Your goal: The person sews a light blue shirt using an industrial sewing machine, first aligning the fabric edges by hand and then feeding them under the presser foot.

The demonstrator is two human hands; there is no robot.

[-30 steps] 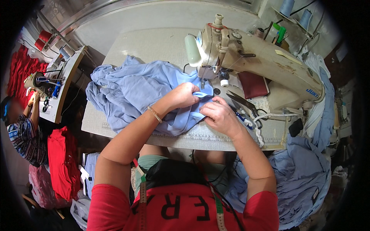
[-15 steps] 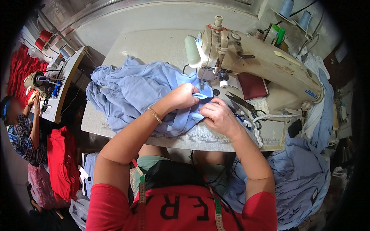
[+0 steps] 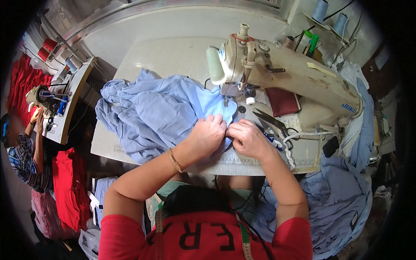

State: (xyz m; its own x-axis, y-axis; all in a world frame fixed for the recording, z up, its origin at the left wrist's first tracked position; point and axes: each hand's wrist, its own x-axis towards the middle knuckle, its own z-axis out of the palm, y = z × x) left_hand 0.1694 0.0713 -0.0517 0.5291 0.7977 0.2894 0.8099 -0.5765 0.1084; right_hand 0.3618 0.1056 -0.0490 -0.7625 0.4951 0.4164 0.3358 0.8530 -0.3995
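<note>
Below the sewing machine (image 3: 281, 73), left hand (image 3: 209, 135) and right hand (image 3: 248, 139) pinch blue cloth (image 3: 156, 112).

Two sewing machines show: a cream one (image 3: 281, 73) nearby, another (image 3: 43, 97) at left. Two blue thread cones (image 3: 320, 9) stand behind (top right), one pair of scissors (image 3: 271, 121).

Both hands (image 3: 225, 136) on blue fabric (image 3: 160, 115)

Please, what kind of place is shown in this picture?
Probably a garment sewing workshop. An industrial sewing machine stands on a work table, light blue fabric lies under both hands, and another person works at a second machine.
</note>
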